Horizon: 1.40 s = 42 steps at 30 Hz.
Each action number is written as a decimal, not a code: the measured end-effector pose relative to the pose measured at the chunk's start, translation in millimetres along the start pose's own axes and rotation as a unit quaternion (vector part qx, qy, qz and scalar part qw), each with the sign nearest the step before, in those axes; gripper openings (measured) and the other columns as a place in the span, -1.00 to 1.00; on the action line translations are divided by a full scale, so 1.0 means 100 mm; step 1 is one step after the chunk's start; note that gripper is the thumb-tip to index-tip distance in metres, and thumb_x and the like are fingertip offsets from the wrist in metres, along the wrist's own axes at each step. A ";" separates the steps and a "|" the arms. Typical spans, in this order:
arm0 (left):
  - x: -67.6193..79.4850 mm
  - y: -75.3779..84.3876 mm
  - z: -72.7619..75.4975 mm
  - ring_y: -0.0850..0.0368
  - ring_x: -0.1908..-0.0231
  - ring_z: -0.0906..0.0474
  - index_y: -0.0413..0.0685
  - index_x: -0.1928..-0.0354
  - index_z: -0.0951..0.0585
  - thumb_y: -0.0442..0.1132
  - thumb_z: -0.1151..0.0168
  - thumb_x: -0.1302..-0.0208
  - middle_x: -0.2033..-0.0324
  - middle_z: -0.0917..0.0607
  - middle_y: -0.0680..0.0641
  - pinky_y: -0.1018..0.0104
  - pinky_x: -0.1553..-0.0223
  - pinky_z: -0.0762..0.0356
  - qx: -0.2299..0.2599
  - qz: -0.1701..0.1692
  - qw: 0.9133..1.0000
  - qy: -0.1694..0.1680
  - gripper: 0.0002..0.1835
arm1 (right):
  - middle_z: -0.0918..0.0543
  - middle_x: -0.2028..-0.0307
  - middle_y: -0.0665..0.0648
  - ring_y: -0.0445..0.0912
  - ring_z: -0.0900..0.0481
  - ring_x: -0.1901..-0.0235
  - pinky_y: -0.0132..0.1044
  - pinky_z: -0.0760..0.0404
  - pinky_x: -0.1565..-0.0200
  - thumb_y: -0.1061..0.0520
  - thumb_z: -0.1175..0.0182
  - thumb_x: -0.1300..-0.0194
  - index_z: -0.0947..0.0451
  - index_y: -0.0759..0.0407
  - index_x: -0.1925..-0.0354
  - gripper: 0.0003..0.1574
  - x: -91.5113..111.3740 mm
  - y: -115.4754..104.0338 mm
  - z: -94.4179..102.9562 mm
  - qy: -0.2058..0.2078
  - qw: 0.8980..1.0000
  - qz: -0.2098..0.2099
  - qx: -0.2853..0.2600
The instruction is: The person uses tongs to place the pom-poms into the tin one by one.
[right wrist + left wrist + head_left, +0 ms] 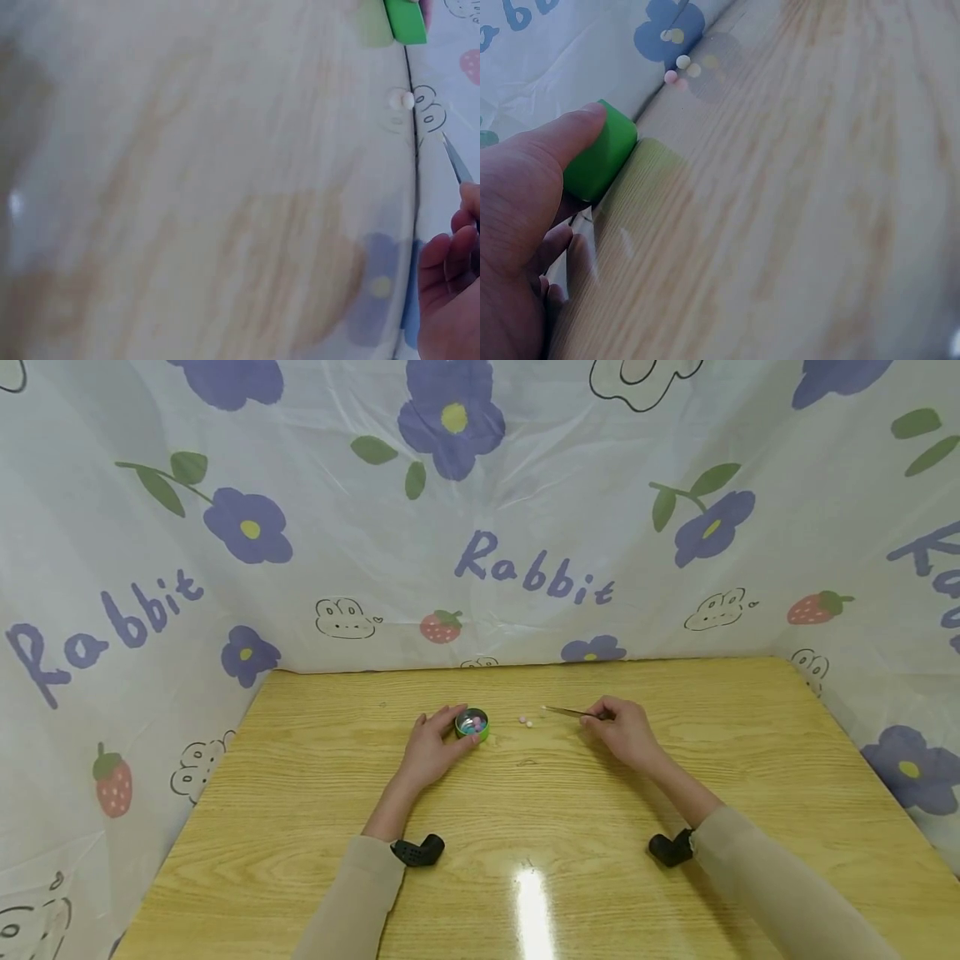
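Left sleeve (352, 893) and right sleeve (783, 889): beige, long, plain. Left wrist device (426, 850) and right wrist device (667, 850): black, compact, elbow-shaped, rounded ends, one beside each cuff.

Curtained booth: wood-grain table (487, 810) with Rabbit-print sheeting (337, 535) on three sides

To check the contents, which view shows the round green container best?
The head view: it looks into the round green container, showing pink and blue beads. The left wrist view shows only its outer side, partly behind the left hand; the right wrist view, just part of it at the top edge.
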<state>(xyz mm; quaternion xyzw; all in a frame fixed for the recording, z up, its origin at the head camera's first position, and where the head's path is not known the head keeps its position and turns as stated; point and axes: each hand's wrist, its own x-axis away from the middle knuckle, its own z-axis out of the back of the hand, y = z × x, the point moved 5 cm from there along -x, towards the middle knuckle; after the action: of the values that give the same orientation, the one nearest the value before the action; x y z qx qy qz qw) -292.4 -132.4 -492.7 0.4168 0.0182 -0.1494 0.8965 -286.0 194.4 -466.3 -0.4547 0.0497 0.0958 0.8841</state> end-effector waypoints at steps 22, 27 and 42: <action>0.01 0.00 0.00 -0.17 -0.48 -0.22 -0.11 -0.45 -0.47 -0.02 -0.43 -0.35 -0.35 -0.52 -0.20 -0.15 -0.54 0.28 0.007 -0.003 1.000 0.004 -0.30 | -0.69 0.38 0.08 -0.06 -0.58 0.35 -0.27 -0.52 0.33 0.20 -0.37 -0.38 -0.70 0.23 0.27 -0.91 -0.12 -0.31 -0.12 0.021 0.999 0.031 -0.030; 0.00 0.00 0.00 -0.17 -0.48 -0.22 -0.10 -0.45 -0.47 0.00 -0.42 -0.35 -0.36 -0.52 -0.20 -0.14 -0.54 0.28 0.005 -0.002 1.000 0.002 -0.29 | -0.71 0.38 0.08 -0.06 -0.61 0.35 -0.26 -0.53 0.32 0.22 -0.39 -0.36 -0.70 0.24 0.28 -0.92 -0.13 -0.41 -0.18 0.020 0.998 0.046 -0.036; 0.00 0.01 0.01 -0.15 -0.48 -0.22 -0.09 -0.46 -0.46 -0.03 -0.42 -0.36 -0.38 -0.49 -0.19 -0.12 -0.55 0.27 0.001 0.002 1.000 0.000 -0.31 | -0.70 0.39 0.06 -0.10 -0.59 0.36 -0.32 -0.49 0.37 0.23 -0.41 -0.33 -0.70 0.24 0.30 -0.92 -0.15 -0.57 -0.32 0.008 0.997 0.056 -0.052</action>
<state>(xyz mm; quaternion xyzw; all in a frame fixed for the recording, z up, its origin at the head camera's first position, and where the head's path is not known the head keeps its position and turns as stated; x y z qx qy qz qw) -291.7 -132.1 -491.3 0.4176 0.0177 -0.1479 0.8963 -288.8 134.4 -436.8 -0.4973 0.0767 0.1436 0.8522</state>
